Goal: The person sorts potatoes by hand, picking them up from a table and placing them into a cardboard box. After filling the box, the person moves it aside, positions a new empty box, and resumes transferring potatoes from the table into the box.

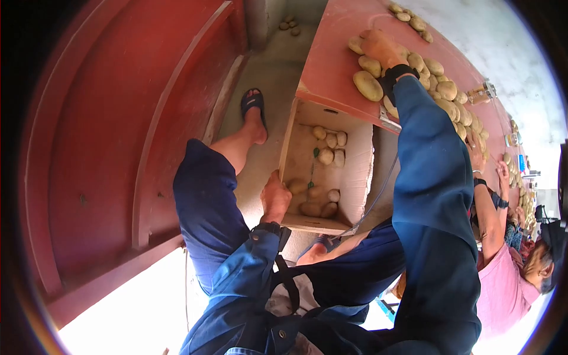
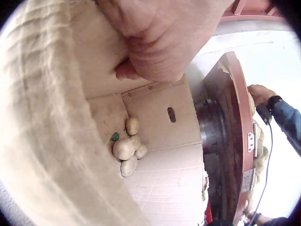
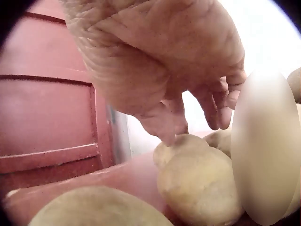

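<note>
My left hand (image 1: pixel 276 198) grips the near left edge of a cardboard box (image 1: pixel 358 177), thumb (image 2: pixel 128 70) over the inside of the wall. Inside lie several potatoes (image 1: pixel 325 156) in two loose groups, with small green bits among them. My right hand (image 1: pixel 383 48) is over a heap of potatoes (image 1: pixel 368 86) on the red table (image 1: pixel 331 50). From the right wrist, its fingers (image 3: pixel 207 108) hang apart, loosely bent. The thumb tip reaches the top of a potato (image 3: pixel 200 183); nothing shows held in the palm.
A few potatoes (image 1: pixel 290 25) lie on the floor by the wall. A red door (image 1: pixel 106 130) stands at left. Beyond the heap are a glass jar (image 1: pixel 480 93) and another person in a pink shirt (image 1: pixel 509 287), hands at the potatoes. A cable (image 1: pixel 378 198) hangs beside the box.
</note>
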A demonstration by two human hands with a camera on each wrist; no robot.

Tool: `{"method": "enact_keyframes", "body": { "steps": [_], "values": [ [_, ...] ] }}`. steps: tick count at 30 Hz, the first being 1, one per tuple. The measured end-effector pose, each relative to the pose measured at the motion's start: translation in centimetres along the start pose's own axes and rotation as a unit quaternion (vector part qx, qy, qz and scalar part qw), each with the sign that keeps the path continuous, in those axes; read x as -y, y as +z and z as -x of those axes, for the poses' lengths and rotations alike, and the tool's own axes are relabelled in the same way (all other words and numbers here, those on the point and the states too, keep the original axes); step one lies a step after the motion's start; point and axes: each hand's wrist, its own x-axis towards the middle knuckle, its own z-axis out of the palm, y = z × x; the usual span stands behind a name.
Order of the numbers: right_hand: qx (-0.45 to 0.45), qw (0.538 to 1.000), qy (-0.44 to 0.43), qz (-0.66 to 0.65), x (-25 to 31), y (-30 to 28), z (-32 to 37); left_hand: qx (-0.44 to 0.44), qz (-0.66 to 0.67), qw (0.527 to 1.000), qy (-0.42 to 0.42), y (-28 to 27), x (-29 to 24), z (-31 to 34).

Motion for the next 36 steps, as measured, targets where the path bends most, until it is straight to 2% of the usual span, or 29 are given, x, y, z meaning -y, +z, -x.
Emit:
{"method": "enact_keyframes", "body": {
  "steps": [3, 5, 8, 10, 11, 12, 14, 17, 20, 23, 25, 27, 28, 30, 33, 35, 36],
  "values": [
    [0.031, 0.999, -0.019, -0.015, -1.0, -0.1, 0.1, -0.003, -0.019, 1.000, 0.005, 0.7, 0.7, -0.3],
    [0.021, 0.995, -0.037, -0.095, -0.5, -3.4, 1.3, 0.010, -0.042, 0.999, -0.014, 1.0, 0.9, -0.6],
    [-0.097, 0.962, -0.094, -0.239, 1.2, -8.9, 5.1, 0.013, -0.029, 0.999, -0.021, 0.5, 0.2, -0.6],
    [-0.127, 0.951, -0.146, -0.240, 3.6, -11.9, 7.5, 0.013, -0.019, 1.000, -0.014, 0.3, 0.3, 0.0],
    [-0.013, 0.940, -0.055, -0.336, 6.6, -15.9, 9.7, 0.015, -0.010, 1.000, -0.013, 0.1, 0.2, 0.0],
    [0.099, 0.901, 0.037, -0.421, 9.1, -19.2, 11.8, 0.015, -0.001, 1.000, -0.009, 0.1, 0.2, -0.2],
    [0.158, 0.933, 0.061, -0.318, 9.7, -19.1, 14.4, 0.015, -0.009, 1.000, -0.006, 0.1, 0.4, -0.4],
    [0.314, 0.807, -0.063, -0.496, 12.2, -20.3, 18.6, 0.019, -0.029, 0.999, 0.006, 0.2, 0.5, -0.5],
    [0.385, 0.759, -0.084, -0.519, 12.0, -13.1, 20.0, 0.030, -0.035, 0.999, 0.014, -0.1, 0.5, -0.4],
    [0.414, 0.800, 0.004, -0.435, 12.4, -6.1, 22.1, 0.041, -0.036, 0.999, -0.006, -0.2, 0.4, -0.5],
    [0.429, 0.806, 0.084, -0.399, 12.1, -1.3, 23.8, 0.040, -0.041, 0.998, -0.013, 0.1, 0.3, -0.6],
    [0.344, 0.898, -0.013, -0.273, 10.7, 5.1, 26.1, 0.034, -0.054, 0.998, -0.004, 0.3, 0.5, -0.7],
    [0.421, 0.862, 0.078, -0.270, 10.8, 5.9, 26.4, 0.029, -0.053, 0.998, 0.002, 0.3, 0.6, -0.7],
    [0.453, 0.848, 0.117, -0.248, 10.8, 8.1, 28.3, 0.019, -0.050, 0.998, 0.015, 0.5, 0.8, -0.7],
    [0.473, 0.841, 0.145, -0.220, 10.7, 11.8, 30.8, 0.025, -0.038, 0.999, 0.010, 0.4, 0.5, -0.5],
    [0.460, 0.857, 0.128, -0.195, 9.9, 17.0, 31.9, 0.028, -0.036, 0.999, 0.002, 0.3, 0.3, -0.5],
    [0.452, 0.863, 0.127, -0.188, 10.1, 17.2, 31.7, 0.030, -0.037, 0.999, -0.001, 0.1, 0.1, -0.4]
  ]
}}
